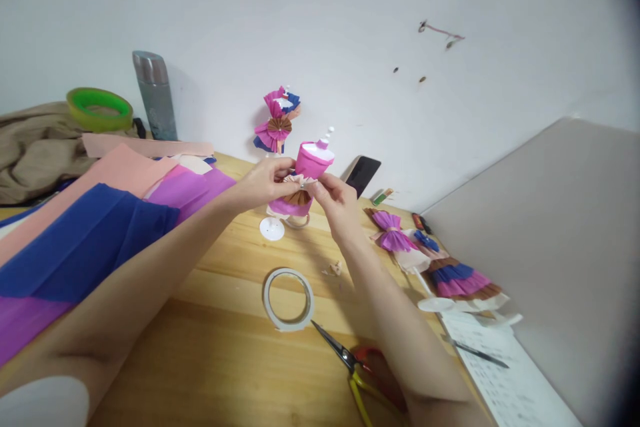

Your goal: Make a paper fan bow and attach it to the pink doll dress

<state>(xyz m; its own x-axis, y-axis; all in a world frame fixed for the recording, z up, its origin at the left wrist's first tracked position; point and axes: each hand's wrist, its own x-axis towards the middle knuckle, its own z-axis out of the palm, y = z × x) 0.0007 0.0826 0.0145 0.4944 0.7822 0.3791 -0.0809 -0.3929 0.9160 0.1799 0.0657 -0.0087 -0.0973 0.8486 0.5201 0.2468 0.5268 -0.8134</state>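
I have the left grip (265, 181) and right grip (341, 201) both pinched on the frill (299, 198) around the mannequin (314, 161), over the desk (220, 333), beyond the tape (289, 325)

Paper sheet (515, 390), blurred writing (493, 377), nothing legible

The left hand (265, 181) and the right hand (341, 205) grip the pleated brown-and-cream paper ruffle (299, 198) at the waist of a small white dress form (313, 161) wrapped in magenta paper. A second dress form (278, 125) clad in purple, blue and brown paper stands behind it. A white ring-shaped tape roll (267, 300) lies on the wooden table (215, 353), just beside dark-bladed scissors (345, 355) with red and yellow handles.
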